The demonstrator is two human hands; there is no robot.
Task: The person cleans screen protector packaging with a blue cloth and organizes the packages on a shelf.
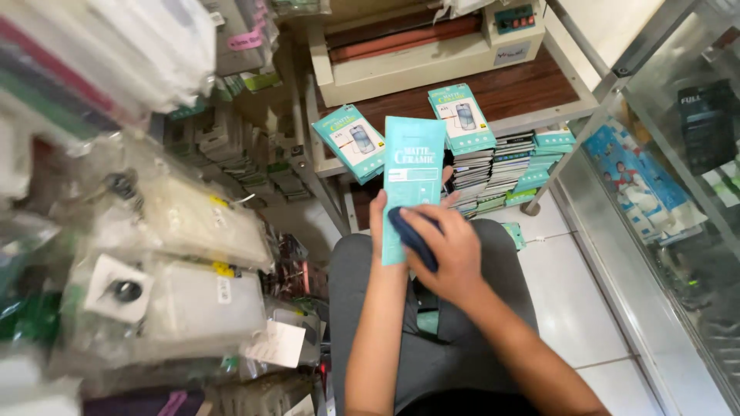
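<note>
Cluttered shelves of packaged phone cases surrounded the lap where a teal screen-protector box (411, 173) was pinched upright by the left hand (383, 223), while the right hand (453, 254) pressed what seemed a dark cloth (412, 237) against it, risking slippage.

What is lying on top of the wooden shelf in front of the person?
Two teal flat boxes lie at the edge of the wooden shelf, a cream machine behind them. The machine covers the shelf's rear.

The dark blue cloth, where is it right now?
The dark blue cloth is mid-frame, pressed by the right hand against the teal packet that the left hand holds up.
</note>
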